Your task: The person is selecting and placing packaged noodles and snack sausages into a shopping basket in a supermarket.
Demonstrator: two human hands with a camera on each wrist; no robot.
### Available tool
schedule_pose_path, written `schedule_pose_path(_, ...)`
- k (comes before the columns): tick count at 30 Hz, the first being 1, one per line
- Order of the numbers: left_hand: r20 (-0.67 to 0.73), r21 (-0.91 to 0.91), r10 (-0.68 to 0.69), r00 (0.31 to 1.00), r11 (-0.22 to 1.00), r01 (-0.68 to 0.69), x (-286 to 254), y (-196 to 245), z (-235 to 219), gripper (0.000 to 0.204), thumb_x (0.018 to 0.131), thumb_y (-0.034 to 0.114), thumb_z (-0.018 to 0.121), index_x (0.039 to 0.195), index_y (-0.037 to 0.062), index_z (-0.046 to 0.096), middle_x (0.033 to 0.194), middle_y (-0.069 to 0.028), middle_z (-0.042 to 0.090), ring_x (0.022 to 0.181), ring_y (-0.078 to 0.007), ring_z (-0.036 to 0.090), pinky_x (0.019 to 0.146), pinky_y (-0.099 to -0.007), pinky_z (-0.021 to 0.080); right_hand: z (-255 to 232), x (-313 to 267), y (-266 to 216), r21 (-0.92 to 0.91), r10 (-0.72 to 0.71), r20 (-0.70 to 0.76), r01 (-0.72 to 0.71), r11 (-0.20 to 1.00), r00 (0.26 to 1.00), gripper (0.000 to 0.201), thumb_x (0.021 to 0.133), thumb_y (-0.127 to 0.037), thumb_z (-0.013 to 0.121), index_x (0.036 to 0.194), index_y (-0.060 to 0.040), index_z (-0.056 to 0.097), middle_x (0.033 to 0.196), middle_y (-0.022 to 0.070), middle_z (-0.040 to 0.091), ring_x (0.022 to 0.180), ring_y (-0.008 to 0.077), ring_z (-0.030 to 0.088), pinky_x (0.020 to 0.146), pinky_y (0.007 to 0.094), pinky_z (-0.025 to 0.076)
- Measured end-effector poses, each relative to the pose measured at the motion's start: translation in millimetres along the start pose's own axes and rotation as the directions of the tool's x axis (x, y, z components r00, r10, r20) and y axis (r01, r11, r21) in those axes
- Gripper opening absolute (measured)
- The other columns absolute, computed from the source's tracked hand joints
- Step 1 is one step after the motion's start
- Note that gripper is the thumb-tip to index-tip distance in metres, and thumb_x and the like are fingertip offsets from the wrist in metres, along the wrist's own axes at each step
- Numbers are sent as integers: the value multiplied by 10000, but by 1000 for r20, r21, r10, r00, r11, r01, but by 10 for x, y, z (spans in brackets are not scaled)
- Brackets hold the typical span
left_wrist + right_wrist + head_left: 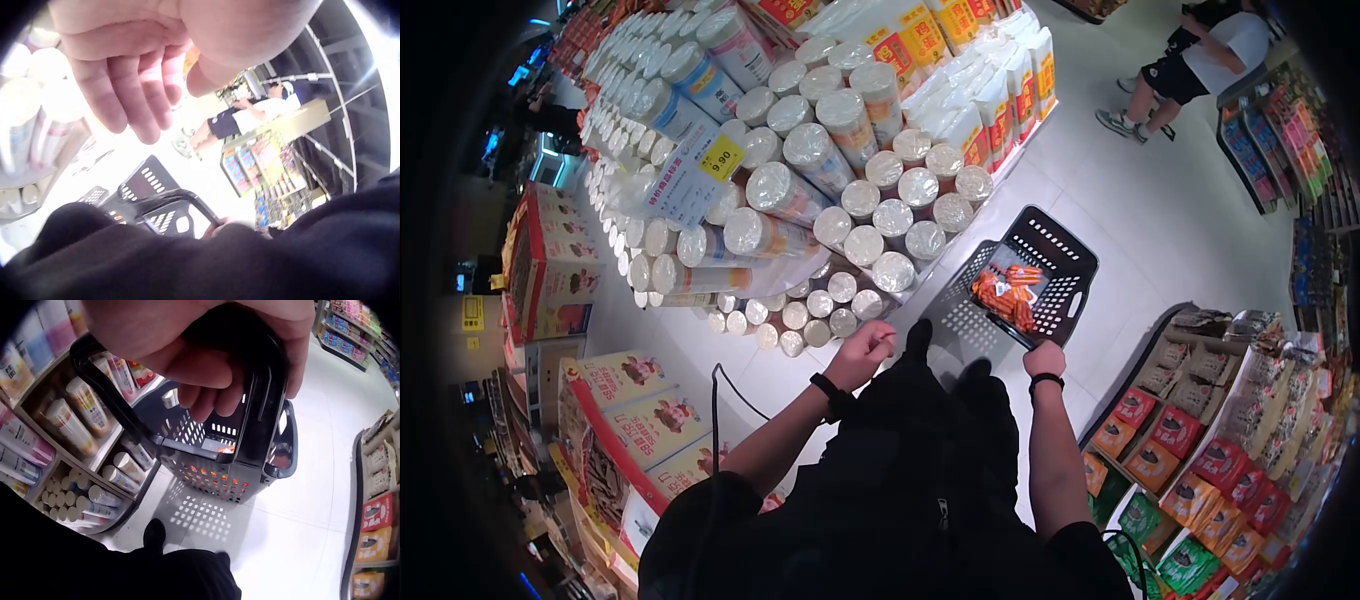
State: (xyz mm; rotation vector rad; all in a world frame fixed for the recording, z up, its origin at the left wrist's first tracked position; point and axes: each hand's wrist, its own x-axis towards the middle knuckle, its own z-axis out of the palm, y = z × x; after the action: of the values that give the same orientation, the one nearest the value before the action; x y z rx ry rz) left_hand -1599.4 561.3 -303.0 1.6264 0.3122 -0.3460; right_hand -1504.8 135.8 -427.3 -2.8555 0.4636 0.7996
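My right hand (1044, 360) grips the handle (262, 400) of a black plastic shopping basket (1072, 252); in the right wrist view the fingers curl round the bar. Several orange-red packets (1006, 296) lie inside the basket, mostly hidden by its perforated wall in the right wrist view. The basket hangs over the pale floor, which carries its dotted shadow. My left hand (862, 357) hangs in front of the body with loosely bent fingers and holds nothing. In the left wrist view the left hand's fingers (140, 87) point down, the basket beyond them.
A big display of white-lidded canisters (780, 190) stands ahead and left, with a 9.90 price sign (700, 170). Printed cartons (640, 415) are at the left. Shelves of snack packets (1190, 440) line the right. A person (1200, 62) stands at the far right on the tiled floor (1120, 230).
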Motion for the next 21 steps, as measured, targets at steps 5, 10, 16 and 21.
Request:
schedule_pose_path(5,-384,-273,-79,920,961,-31,191,410,204,235,1136,232,618,1253,65,501,1144,-76,609,871,-173,717,783,-327,606,-308,454,78,-2,-38,-16,38,999,999,317,864,-146,659,1111,-171,856,1096,174,816,1056,391,776,950,500,618)
schedule_pose_path(10,-482,-548,-341,807,836,26,428,776,315,582,1085,453,686,1384,8,460,1239,-118,602,788,-198,727,697,-330,642,-485,793,263,-15,-216,19,216,976,976,323,866,-147,649,1122,-156,846,1042,206,806,1003,408,777,924,524,615)
schedule_pose_path(16,-498,-550,-389,775,833,64,572,740,485,651,1082,440,688,1485,-19,462,1251,-157,646,965,-259,735,922,-418,653,-606,1045,513,18,-410,110,410,912,906,275,941,-207,634,1129,-133,820,1067,227,793,1027,446,761,914,553,607)
schedule_pose_path(21,-451,-653,-403,796,757,13,592,591,585,667,1091,449,679,1499,-34,468,1296,-166,662,1073,-296,739,968,-415,640,-629,1245,614,168,-647,107,627,761,755,492,913,-192,747,1355,-17,618,1112,295,752,1077,479,735,942,559,586)
